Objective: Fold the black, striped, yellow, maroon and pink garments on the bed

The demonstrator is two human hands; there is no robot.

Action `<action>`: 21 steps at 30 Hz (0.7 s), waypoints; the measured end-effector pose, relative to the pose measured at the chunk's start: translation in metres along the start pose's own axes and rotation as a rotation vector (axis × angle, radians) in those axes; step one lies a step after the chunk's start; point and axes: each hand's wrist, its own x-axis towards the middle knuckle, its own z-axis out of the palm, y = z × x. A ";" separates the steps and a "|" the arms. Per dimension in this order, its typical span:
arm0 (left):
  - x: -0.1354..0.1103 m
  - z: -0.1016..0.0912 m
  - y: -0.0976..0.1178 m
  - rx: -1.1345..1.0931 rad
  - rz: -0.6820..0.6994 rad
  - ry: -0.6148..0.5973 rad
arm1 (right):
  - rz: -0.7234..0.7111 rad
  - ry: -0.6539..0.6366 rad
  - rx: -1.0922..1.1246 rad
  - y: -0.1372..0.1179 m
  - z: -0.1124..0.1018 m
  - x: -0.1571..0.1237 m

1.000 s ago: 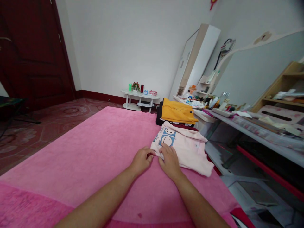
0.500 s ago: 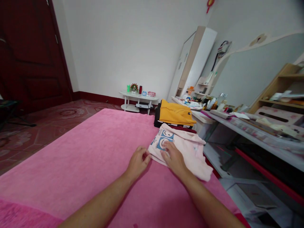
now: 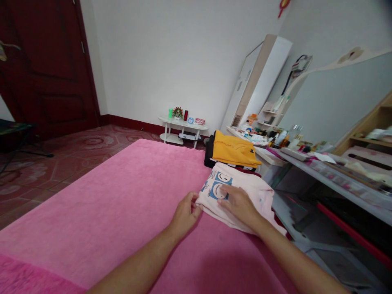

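Note:
A pale pink shirt [image 3: 251, 181] with blue cartoon faces and dark lettering lies folded near the right side of the pink bedspread [image 3: 122, 196]. The fingers and thumb of my left hand [image 3: 184, 214] close on its left corner. My right hand [image 3: 241, 206] rests on top of the shirt, fingers spread across the print and partly covering it. Just beyond the shirt sits a stack of folded clothes with a mustard yellow garment [image 3: 234, 149] on top and black cloth [image 3: 209, 153] beneath.
Along the right stands a dressing table [image 3: 337, 165] crowded with bottles and a mirror [image 3: 343, 94]. A small white table [image 3: 183, 123] with a plant and small items is by the far wall. A dark red door [image 3: 45, 73] is at the left.
My view has turned slightly left. My right hand has slid a little across the shirt, whose near right part now lies flatter. The left hand stays at the corner.

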 end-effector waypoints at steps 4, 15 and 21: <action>0.006 0.002 -0.002 -0.174 -0.080 0.006 | 0.073 -0.171 0.483 -0.055 0.029 -0.057; 0.099 0.028 -0.023 0.129 -0.288 -0.015 | 0.557 0.222 0.748 -0.025 0.004 -0.114; 0.104 0.048 -0.024 0.216 -0.310 0.018 | 0.471 0.553 0.229 0.059 -0.029 -0.101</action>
